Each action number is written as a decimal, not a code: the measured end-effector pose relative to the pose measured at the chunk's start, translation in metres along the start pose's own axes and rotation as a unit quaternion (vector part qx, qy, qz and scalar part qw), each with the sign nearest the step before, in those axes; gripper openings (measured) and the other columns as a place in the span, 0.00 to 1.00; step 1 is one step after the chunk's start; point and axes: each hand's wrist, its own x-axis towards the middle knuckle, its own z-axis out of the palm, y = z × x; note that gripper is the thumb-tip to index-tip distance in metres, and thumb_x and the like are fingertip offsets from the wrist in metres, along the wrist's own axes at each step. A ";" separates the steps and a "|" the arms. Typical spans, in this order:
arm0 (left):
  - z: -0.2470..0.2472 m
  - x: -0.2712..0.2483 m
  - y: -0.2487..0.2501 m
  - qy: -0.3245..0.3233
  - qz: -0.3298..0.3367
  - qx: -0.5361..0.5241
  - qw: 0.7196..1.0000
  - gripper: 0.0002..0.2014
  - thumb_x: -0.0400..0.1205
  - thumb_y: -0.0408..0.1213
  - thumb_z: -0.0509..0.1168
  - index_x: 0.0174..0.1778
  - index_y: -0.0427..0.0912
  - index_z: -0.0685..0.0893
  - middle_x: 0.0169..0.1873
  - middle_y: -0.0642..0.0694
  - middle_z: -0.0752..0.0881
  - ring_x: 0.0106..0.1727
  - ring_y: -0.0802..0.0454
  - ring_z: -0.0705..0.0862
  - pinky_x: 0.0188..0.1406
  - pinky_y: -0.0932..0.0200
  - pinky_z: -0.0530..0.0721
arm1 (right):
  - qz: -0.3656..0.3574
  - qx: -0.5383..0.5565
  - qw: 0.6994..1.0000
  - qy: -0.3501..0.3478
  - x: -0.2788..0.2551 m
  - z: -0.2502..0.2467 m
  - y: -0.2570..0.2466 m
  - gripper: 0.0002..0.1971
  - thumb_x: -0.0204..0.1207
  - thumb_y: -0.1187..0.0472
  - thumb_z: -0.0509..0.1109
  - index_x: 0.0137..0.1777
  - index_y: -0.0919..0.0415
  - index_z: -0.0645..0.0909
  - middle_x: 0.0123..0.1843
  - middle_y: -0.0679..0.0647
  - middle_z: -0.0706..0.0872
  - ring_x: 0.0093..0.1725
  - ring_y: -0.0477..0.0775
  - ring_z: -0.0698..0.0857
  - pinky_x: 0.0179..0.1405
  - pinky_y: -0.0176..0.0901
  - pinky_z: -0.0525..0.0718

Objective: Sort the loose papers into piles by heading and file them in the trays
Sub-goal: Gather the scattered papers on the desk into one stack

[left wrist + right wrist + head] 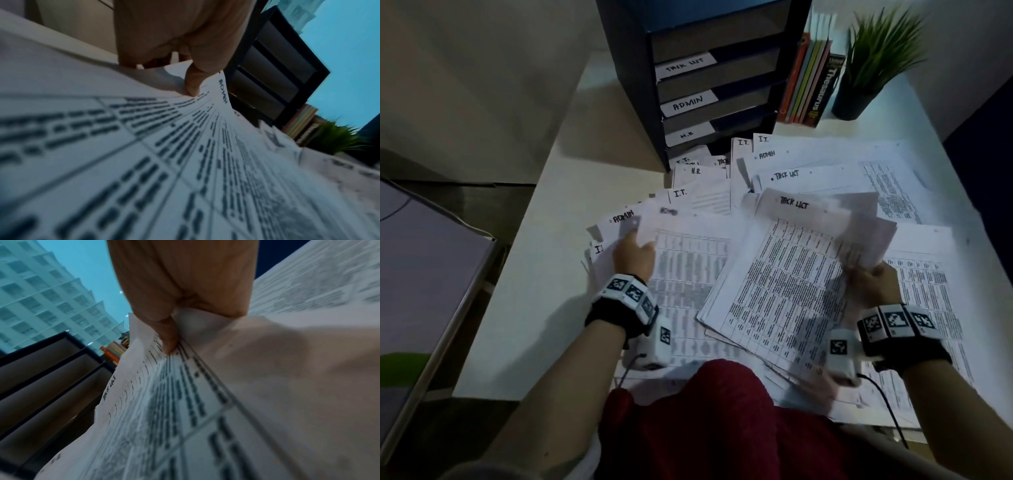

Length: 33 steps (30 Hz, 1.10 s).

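Observation:
Loose printed sheets with handwritten headings cover the white desk (544, 274). My left hand (636, 244) lies on the left pile; its thumb (192, 86) and curled fingers pinch the top corner of a sheet headed ADMIN (619, 222), heading (223, 91) beside the thumb. My right hand (866, 274) grips the right edge of a lifted bundle headed TASK LIST (784, 267), thumb (168, 340) on top of its table print (164, 402). The dark blue tray unit (688, 85) stands at the back, its slots labelled TASK LIST, ADMIN and H.R.
More sheets headed I.T. (679, 193), H.R (695, 171), ADMIN (767, 155) and TASK LIST (786, 175) fan out before the trays. Upright books (808, 85) and a potted plant (873, 61) stand right of the unit. A pale surface (431, 267) lies left of the desk.

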 end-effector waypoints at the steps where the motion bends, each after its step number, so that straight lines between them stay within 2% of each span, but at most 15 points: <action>1: -0.006 0.009 -0.009 0.018 0.003 0.038 0.999 0.18 0.81 0.31 0.60 0.68 0.37 0.77 0.67 0.34 0.78 0.68 0.36 0.76 0.67 0.50 0.74 | -0.004 0.012 1.000 -0.005 0.002 0.004 -0.001 0.12 0.67 0.63 0.75 0.29 0.61 0.75 0.14 0.47 0.77 0.13 0.38 0.78 0.21 0.36 0.77; 4: -0.017 0.026 -0.029 -0.020 0.042 0.159 0.986 0.21 0.79 0.33 0.62 0.70 0.41 0.73 0.72 0.38 0.71 0.74 0.36 0.65 0.75 0.38 0.63 | -0.044 -0.022 0.999 -0.024 -0.011 0.020 -0.017 0.06 0.74 0.70 0.69 0.40 0.75 0.79 0.24 0.56 0.82 0.18 0.43 0.78 0.11 0.23 0.70; 7: -0.026 0.031 -0.034 -0.111 0.062 0.282 0.951 0.26 0.81 0.41 0.63 0.75 0.43 0.67 0.73 0.36 0.68 0.75 0.36 0.63 0.76 0.34 0.56 | -0.062 -0.007 0.996 -0.070 -0.017 0.036 -0.018 0.18 0.65 0.56 0.80 0.40 0.70 0.78 0.25 0.56 0.80 0.14 0.36 0.77 0.12 0.22 0.70; 9: -0.032 0.029 -0.029 -0.136 0.051 0.309 0.940 0.26 0.80 0.45 0.64 0.75 0.49 0.69 0.74 0.39 0.68 0.77 0.37 0.61 0.75 0.29 0.47 | -0.050 -0.046 0.995 -0.076 -0.016 0.042 -0.012 0.13 0.73 0.64 0.73 0.47 0.76 0.80 0.29 0.56 0.80 0.14 0.36 0.77 0.12 0.22 0.70; 10: -0.034 0.029 -0.027 -0.141 0.061 0.298 0.942 0.25 0.79 0.45 0.66 0.73 0.50 0.71 0.73 0.42 0.71 0.77 0.38 0.64 0.74 0.29 0.48 | -0.052 -0.065 0.994 -0.066 -0.018 0.041 -0.011 0.13 0.76 0.67 0.69 0.51 0.81 0.79 0.31 0.60 0.81 0.17 0.39 0.78 0.12 0.22 0.70; 12: -0.039 0.028 -0.021 -0.131 0.130 0.231 0.955 0.21 0.77 0.39 0.69 0.67 0.47 0.77 0.67 0.44 0.80 0.70 0.41 0.75 0.72 0.38 0.64 | -0.065 -0.097 0.991 -0.071 -0.019 0.041 -0.009 0.16 0.76 0.66 0.69 0.52 0.83 0.79 0.38 0.69 0.83 0.30 0.52 0.81 0.13 0.24 0.71; 14: -0.040 0.022 -0.016 -0.084 0.169 0.076 0.979 0.17 0.75 0.30 0.70 0.59 0.42 0.78 0.58 0.42 0.83 0.59 0.45 0.81 0.61 0.53 0.77 | -0.064 -0.060 0.992 -0.091 -0.019 0.043 -0.008 0.22 0.70 0.55 0.75 0.47 0.79 0.80 0.34 0.66 0.86 0.30 0.50 0.83 0.14 0.24 0.72; 15: -0.041 0.017 -0.014 -0.049 0.146 -0.004 0.988 0.17 0.74 0.28 0.70 0.56 0.42 0.74 0.55 0.43 0.83 0.55 0.48 0.81 0.55 0.57 0.78 | -0.052 -0.032 0.994 -0.089 -0.020 0.043 -0.008 0.23 0.68 0.53 0.77 0.45 0.76 0.80 0.31 0.60 0.85 0.25 0.44 0.82 0.13 0.23 0.72; 17: -0.038 0.010 -0.022 0.002 0.036 -0.124 0.992 0.23 0.72 0.29 0.73 0.55 0.44 0.67 0.54 0.44 0.80 0.53 0.49 0.80 0.54 0.58 0.78 | -0.042 -0.014 0.996 -0.083 -0.023 0.042 -0.010 0.11 0.75 0.65 0.70 0.51 0.73 0.77 0.30 0.56 0.82 0.21 0.41 0.81 0.13 0.22 0.72; 19: -0.034 0.007 -0.038 -0.003 -0.085 -0.156 0.984 0.29 0.68 0.35 0.77 0.61 0.39 0.70 0.59 0.43 0.81 0.59 0.45 0.81 0.61 0.52 0.79 | -0.042 0.007 0.996 -0.080 -0.024 0.040 -0.010 0.06 0.77 0.74 0.64 0.53 0.69 0.73 0.27 0.56 0.81 0.23 0.47 0.83 0.13 0.27 0.75; 21: -0.032 0.001 -0.050 -0.044 -0.130 -0.127 0.982 0.30 0.68 0.37 0.78 0.64 0.35 0.76 0.61 0.39 0.83 0.62 0.41 0.82 0.64 0.50 0.78 | -0.036 0.027 0.995 -0.091 -0.020 0.037 -0.007 0.10 0.75 0.75 0.63 0.54 0.68 0.71 0.33 0.56 0.80 0.31 0.51 0.86 0.21 0.37 0.82; 24: -0.030 -0.011 -0.047 -0.085 -0.077 -0.061 0.991 0.19 0.75 0.31 0.71 0.62 0.32 0.80 0.60 0.35 0.84 0.61 0.40 0.82 0.60 0.56 0.77 | -0.027 0.029 0.993 -0.114 -0.016 0.038 -0.004 0.20 0.74 0.74 0.66 0.65 0.70 0.68 0.42 0.55 0.78 0.48 0.63 0.81 0.44 0.57 0.84; 27: -0.041 -0.017 -0.021 -0.010 -0.024 0.001 1.000 0.17 0.80 0.32 0.65 0.64 0.29 0.79 0.61 0.32 0.83 0.62 0.36 0.81 0.57 0.54 0.77 | -0.038 0.018 0.991 -0.128 -0.012 0.038 0.002 0.21 0.73 0.75 0.67 0.67 0.69 0.69 0.43 0.53 0.80 0.50 0.63 0.80 0.52 0.62 0.82; 29: -0.058 -0.015 0.003 0.053 0.021 0.042 0.998 0.17 0.82 0.34 0.63 0.62 0.25 0.79 0.58 0.27 0.83 0.60 0.32 0.81 0.56 0.49 0.77 | -0.048 0.013 0.991 -0.127 -0.010 0.038 0.003 0.20 0.72 0.77 0.67 0.63 0.66 0.71 0.41 0.54 0.80 0.48 0.63 0.81 0.50 0.62 0.83; 33: -0.105 -0.014 0.053 0.156 0.148 0.039 0.976 0.17 0.83 0.40 0.61 0.49 0.24 0.81 0.49 0.23 0.84 0.51 0.33 0.83 0.46 0.46 0.74 | -0.056 0.000 0.991 -0.123 -0.010 0.036 0.002 0.21 0.72 0.80 0.64 0.65 0.69 0.71 0.42 0.59 0.80 0.43 0.58 0.80 0.31 0.42 0.84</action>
